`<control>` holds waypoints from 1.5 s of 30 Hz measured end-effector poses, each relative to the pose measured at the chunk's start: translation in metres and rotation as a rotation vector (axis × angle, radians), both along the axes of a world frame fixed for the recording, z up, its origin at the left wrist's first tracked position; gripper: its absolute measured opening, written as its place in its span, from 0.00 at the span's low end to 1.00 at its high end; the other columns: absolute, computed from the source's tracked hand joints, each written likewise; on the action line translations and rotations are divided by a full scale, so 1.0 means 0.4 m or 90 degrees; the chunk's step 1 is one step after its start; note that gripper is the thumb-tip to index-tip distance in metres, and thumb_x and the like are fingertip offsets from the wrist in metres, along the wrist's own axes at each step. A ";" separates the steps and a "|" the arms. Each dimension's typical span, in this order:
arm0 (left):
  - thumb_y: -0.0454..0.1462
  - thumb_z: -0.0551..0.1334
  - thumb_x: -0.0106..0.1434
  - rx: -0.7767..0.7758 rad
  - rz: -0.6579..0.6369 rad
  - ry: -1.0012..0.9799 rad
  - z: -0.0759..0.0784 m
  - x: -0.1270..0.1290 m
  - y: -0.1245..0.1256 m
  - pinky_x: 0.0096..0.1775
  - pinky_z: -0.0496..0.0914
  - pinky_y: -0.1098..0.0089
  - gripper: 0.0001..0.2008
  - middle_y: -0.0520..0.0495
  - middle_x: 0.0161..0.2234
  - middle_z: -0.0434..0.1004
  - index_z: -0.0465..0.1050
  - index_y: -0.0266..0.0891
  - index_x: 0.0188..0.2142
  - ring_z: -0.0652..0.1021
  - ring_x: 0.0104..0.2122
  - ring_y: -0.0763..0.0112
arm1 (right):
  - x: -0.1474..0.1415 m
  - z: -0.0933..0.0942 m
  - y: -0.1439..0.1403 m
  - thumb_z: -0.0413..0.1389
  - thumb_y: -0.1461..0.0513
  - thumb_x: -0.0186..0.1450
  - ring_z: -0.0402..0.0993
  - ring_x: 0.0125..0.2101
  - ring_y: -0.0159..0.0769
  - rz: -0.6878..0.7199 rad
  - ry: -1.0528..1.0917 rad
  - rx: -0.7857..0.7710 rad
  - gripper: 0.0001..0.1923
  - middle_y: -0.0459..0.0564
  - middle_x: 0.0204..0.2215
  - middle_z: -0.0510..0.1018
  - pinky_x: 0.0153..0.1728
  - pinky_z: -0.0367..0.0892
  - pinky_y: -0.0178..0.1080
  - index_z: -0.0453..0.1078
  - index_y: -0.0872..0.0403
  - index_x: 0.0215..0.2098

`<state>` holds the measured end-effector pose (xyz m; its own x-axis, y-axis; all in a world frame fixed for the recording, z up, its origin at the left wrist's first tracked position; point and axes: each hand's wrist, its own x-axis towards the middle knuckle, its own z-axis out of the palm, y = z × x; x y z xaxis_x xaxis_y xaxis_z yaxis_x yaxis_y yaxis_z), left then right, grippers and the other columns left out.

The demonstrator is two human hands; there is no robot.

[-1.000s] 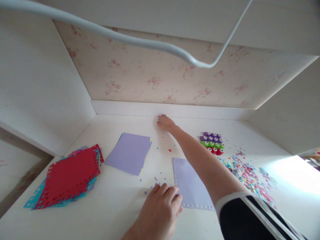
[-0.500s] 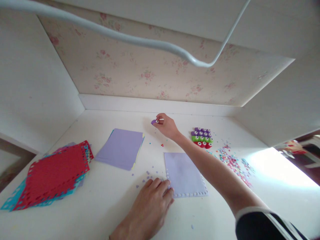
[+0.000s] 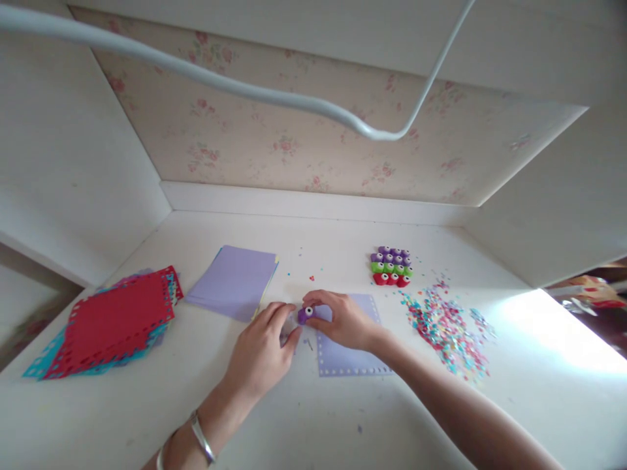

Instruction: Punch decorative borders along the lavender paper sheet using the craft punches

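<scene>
In the middle of the table my right hand pinches a small purple paper punch with a white, black-centred button facing me. My left hand is curled close against the punch's left side, thumb and forefinger around a pale, see-through bit that I cannot make out. Beneath my right hand lies a lilac sheet with holes punched along its edges, partly covered by the hand and wrist. A few lilac scraps show just below the punch.
Purple, green and red punches stand in rows at the back right. Colourful confetti is spread on the right. Unpunched lilac sheets are stacked left of centre, and punched red sheets over blue ones lie far left. A white cable hangs in front.
My right hand has brought the purple punch from the back of the table toward me. My left hand has left the sheet's edge and risen beside the punch.
</scene>
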<state>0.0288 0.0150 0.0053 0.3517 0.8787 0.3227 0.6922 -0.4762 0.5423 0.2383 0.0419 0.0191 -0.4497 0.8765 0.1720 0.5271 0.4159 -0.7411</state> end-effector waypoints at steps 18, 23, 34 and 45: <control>0.37 0.64 0.67 0.033 -0.023 0.074 -0.024 0.048 0.025 0.46 0.67 0.58 0.10 0.49 0.45 0.79 0.73 0.46 0.48 0.75 0.44 0.58 | 0.185 -0.034 -0.022 0.54 0.51 0.70 0.66 0.48 0.52 -0.170 -0.370 0.114 0.21 0.59 0.46 0.73 0.51 0.63 0.57 0.70 0.52 0.56; 0.36 0.64 0.67 0.014 -0.019 0.024 -0.042 0.036 0.036 0.46 0.66 0.60 0.12 0.50 0.46 0.80 0.72 0.47 0.49 0.76 0.45 0.59 | 0.199 -0.023 -0.023 0.56 0.52 0.68 0.65 0.50 0.51 -0.148 -0.332 0.090 0.17 0.58 0.50 0.71 0.52 0.63 0.55 0.71 0.50 0.51; 0.39 0.61 0.70 0.025 -0.038 0.036 -0.051 0.037 0.043 0.47 0.67 0.59 0.11 0.48 0.46 0.80 0.71 0.47 0.51 0.77 0.44 0.59 | 0.230 -0.030 -0.014 0.62 0.52 0.63 0.67 0.52 0.52 -0.137 -0.282 0.017 0.24 0.55 0.53 0.74 0.52 0.61 0.56 0.70 0.47 0.56; 0.39 0.61 0.69 0.032 -0.044 0.025 -0.045 0.042 0.041 0.47 0.68 0.60 0.11 0.48 0.46 0.81 0.72 0.47 0.50 0.78 0.44 0.61 | 0.236 -0.017 -0.001 0.66 0.55 0.60 0.74 0.43 0.46 -0.144 -0.251 -0.017 0.14 0.50 0.40 0.79 0.44 0.67 0.46 0.78 0.47 0.43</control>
<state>0.0455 0.0312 -0.0127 0.4236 0.8356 0.3499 0.6775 -0.5486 0.4899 0.3326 0.0416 0.0121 -0.2727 0.9621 0.0013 0.8468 0.2407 -0.4744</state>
